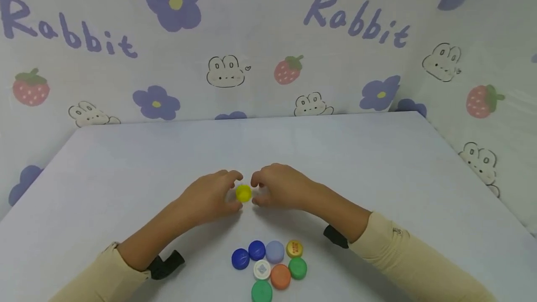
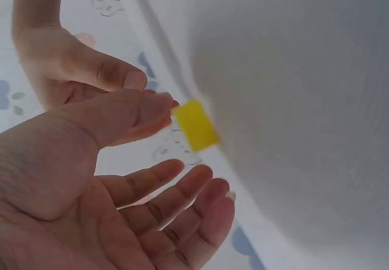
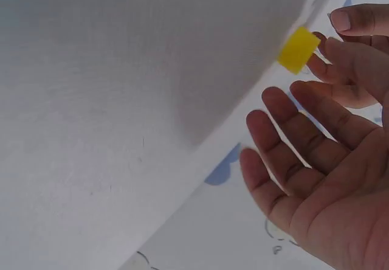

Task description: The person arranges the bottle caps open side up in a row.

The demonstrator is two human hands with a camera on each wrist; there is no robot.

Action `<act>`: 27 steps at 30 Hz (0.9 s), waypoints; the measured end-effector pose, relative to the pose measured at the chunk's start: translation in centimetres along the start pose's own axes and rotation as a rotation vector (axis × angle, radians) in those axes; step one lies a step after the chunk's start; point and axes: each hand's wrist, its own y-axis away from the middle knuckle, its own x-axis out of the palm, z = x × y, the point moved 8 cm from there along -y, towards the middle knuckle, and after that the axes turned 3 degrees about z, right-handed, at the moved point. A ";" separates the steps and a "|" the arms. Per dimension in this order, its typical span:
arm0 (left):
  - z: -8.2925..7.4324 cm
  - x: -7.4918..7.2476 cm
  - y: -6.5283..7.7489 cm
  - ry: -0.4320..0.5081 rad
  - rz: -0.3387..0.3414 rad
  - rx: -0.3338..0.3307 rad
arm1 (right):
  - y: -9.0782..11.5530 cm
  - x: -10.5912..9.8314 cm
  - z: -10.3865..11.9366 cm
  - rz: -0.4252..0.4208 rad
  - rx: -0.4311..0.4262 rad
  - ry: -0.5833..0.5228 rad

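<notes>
A small yellow bottle cap sits on the white table between my two hands in the head view. My left hand is at its left side, thumb and fingers spread apart around that side. From the right, my right hand faces it with fingers loosely bent and a gap between thumb and fingertips. Neither hand pinches the cap. The left wrist view shows the yellow cap just beyond the thumb tip; in the right wrist view the cap appears above the spread fingers.
Nearer the front lies a cluster of bottle caps: dark blue caps, a light blue cap, a gold cap with red print, a white cap, an orange cap and green caps. Patterned cloth surrounds the table.
</notes>
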 end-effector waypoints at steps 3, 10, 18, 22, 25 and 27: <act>-0.8 -0.2 1.5 0.007 -0.023 0.015 | 1.9 -0.4 0.7 -0.030 -0.021 0.035; -5.1 0.3 6.2 0.089 0.000 0.269 | 7.5 -0.5 4.3 -0.110 -0.202 0.105; -7.9 3.7 9.0 -0.020 -0.013 0.506 | 12.8 1.6 8.7 -0.489 -0.656 0.336; -7.7 5.1 8.8 -0.095 0.030 0.482 | 13.2 3.1 9.1 -0.477 -0.681 0.419; -7.7 5.6 8.6 -0.112 0.042 0.468 | 13.4 3.7 9.4 -0.474 -0.688 0.481; -7.7 5.6 8.6 -0.103 0.037 0.463 | 13.5 4.0 9.5 -0.487 -0.689 0.517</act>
